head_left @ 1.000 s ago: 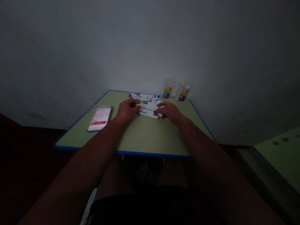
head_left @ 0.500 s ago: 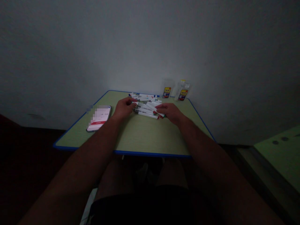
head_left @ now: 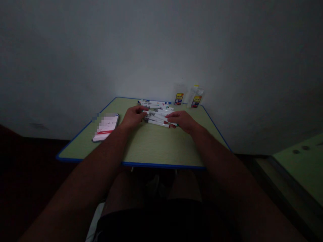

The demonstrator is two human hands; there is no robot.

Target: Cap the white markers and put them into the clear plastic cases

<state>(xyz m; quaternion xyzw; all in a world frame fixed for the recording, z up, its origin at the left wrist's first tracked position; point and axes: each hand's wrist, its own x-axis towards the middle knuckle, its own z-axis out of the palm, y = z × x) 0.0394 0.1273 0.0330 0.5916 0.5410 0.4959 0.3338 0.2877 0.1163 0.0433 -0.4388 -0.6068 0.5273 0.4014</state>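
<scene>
Several white marker pens (head_left: 157,116) with coloured caps lie in a loose pile at the middle back of a small green table (head_left: 151,144) with a blue rim. My left hand (head_left: 133,117) rests at the pile's left end, its fingers curled round the ends of the pens. At the right end, my right hand (head_left: 182,120) has its fingers closed on the pens there. Both hands hold the bunch between them. The scene is dim, so fine detail is lost.
A phone (head_left: 106,127) with a lit pink screen lies on the table's left side. Two small clear bottles (head_left: 195,97) with yellow labels stand at the back right corner by the white wall. Another green surface (head_left: 300,164) shows at far right.
Both hands have drawn closer together round the pile of pens, and their fingers have closed on it. The pens are gathered a little tighter.
</scene>
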